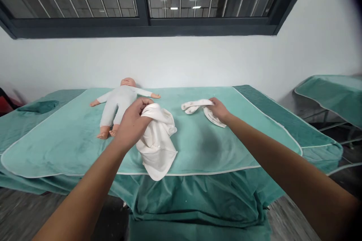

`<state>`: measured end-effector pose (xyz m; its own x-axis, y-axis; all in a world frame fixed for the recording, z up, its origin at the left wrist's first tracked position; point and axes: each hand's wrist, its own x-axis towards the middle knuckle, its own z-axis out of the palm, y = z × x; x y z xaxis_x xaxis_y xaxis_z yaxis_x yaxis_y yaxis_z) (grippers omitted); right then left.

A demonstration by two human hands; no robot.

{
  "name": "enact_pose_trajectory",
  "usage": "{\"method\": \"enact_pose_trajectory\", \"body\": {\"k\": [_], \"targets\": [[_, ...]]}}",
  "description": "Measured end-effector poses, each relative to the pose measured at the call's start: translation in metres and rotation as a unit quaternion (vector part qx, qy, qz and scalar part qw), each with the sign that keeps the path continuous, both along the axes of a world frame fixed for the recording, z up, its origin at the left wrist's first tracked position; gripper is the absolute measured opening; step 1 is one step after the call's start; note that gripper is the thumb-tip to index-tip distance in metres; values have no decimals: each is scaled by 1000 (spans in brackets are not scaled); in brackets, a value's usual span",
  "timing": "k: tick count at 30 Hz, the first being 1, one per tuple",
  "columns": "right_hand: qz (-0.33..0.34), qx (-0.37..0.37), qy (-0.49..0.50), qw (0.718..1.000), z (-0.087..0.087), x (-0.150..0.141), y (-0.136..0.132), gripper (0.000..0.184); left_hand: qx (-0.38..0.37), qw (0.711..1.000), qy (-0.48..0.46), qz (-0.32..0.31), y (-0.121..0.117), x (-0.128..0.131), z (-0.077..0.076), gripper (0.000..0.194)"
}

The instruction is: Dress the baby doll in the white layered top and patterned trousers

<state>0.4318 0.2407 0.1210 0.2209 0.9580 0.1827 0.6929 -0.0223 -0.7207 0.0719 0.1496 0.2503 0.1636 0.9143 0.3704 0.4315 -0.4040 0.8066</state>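
Note:
My left hand (135, 123) is closed on a crumpled white cloth (158, 139), which hangs down over the front of the green bed cover. Its lower end tapers to a rounded tip, and its full shape is hidden in the folds. Between the fingers of my right hand (219, 110) is a folded white fabric band (196, 104) with small snap-like dots along it. Part of the band loops below that hand, above the cover, where a shadow falls. Left of my left hand, a baby doll (120, 101) in a pale one-piece suit lies on its back, arms spread.
A light green blanket (73, 139) with white piping covers the bed, over a darker green sheet (198, 192). Behind stand a white wall (183, 60) and a barred window (147, 3). Another green-covered bed (336, 94) is at right; a red and black object (5, 103) is at far left.

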Motion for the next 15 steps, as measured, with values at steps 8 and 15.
{"method": "enact_pose_trajectory", "body": {"k": [8, 15], "targets": [[-30, 83, 234, 968, 5, 59, -36, 27, -111, 981, 113, -115, -7, -13, -1, 8], [-109, 178, 276, 938, 11, 139, -82, 13, -105, 984, 89, -110, -3, -5, -9, 7]]}}
